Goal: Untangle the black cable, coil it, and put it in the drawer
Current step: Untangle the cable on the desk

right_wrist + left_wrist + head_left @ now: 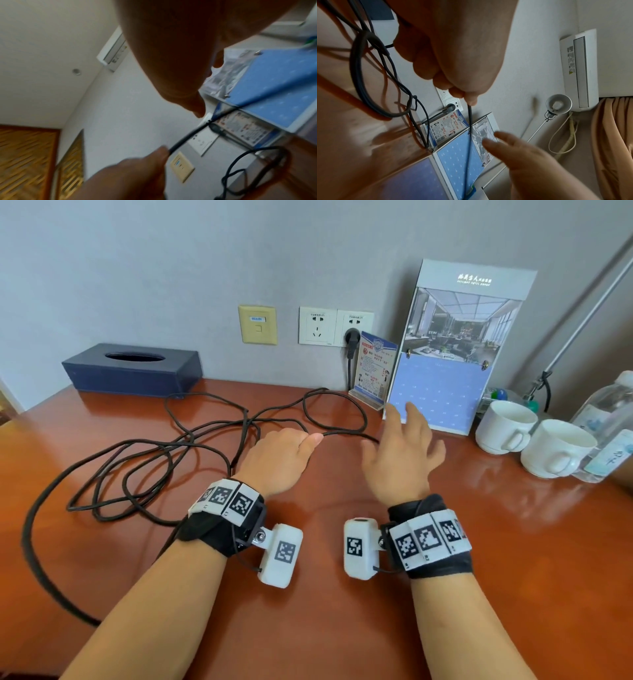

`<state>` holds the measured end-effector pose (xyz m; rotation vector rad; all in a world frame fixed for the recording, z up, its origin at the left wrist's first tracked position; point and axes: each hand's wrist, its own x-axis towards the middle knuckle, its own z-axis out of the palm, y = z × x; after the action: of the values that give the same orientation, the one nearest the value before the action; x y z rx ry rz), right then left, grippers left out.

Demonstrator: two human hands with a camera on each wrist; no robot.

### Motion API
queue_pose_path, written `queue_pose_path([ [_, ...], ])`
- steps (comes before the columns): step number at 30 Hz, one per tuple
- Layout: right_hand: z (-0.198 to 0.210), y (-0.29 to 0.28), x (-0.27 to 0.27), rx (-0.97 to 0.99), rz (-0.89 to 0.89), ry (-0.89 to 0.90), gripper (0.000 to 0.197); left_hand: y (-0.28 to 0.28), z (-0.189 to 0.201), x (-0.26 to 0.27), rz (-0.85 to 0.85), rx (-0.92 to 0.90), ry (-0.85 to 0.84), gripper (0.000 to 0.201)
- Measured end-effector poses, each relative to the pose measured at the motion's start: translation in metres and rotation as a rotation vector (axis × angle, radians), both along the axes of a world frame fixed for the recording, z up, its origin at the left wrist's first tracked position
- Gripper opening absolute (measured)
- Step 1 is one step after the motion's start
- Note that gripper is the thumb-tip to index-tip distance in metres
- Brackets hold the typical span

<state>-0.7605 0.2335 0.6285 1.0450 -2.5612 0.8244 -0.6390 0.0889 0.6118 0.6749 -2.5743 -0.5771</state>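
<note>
Cable (164,453) is sprawling in tangled loops across the worktop (479,542), left of centre in the head view. Left hand (277,460) is pinching one strand between curled fingers (457,93). Right hand (400,453) is hovering beside it, fingers spread, holding nothing.

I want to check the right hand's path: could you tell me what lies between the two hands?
In the head view, a short run of the black cable leads from the left hand, which pinches it, toward the open right hand, over the bare desk.
</note>
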Motion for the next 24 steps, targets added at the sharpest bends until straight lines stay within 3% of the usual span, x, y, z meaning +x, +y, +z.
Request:
queue_pose_path([
  [2, 0.002, -0.009, 0.013, 0.095, 0.209, 0.052, 0.054, 0.002, 0.001, -0.001, -0.037, 0.018, 0.02, 0.053],
  [5, 0.004, -0.021, 0.013, 0.207, 0.533, -0.171, 0.031, 0.004, 0.0, -0.002, -0.095, 0.086, 0.047, 0.051],
  [7, 0.006, -0.027, 0.003, 0.085, 0.664, -0.338, 0.022, 0.001, 0.001, 0.001, -0.113, 0.167, 0.121, 0.052],
  [9, 0.006, -0.029, 0.0, -0.089, 0.717, -0.396, 0.02, -0.001, 0.005, 0.003, -0.12, 0.204, 0.17, 0.06],
  [12, 0.0, -0.029, -0.011, -0.222, 0.671, -0.337, 0.013, -0.001, 0.009, 0.006, -0.114, 0.204, 0.164, 0.055],
  [16, -0.005, -0.021, -0.049, -0.35, 0.411, -0.317, 0.013, -0.008, 0.008, 0.013, -0.052, 0.217, 0.136, 0.051],
  [21, -0.012, -0.022, -0.056, -0.305, 0.164, -0.284, 0.019, -0.001, 0.003, 0.002, -0.016, 0.197, 0.129, 0.052],
  [24, -0.005, -0.03, -0.033, -0.147, 0.334, -0.138, 0.026, 0.0, -0.001, -0.002, -0.02, 0.216, 0.149, 0.052],
])
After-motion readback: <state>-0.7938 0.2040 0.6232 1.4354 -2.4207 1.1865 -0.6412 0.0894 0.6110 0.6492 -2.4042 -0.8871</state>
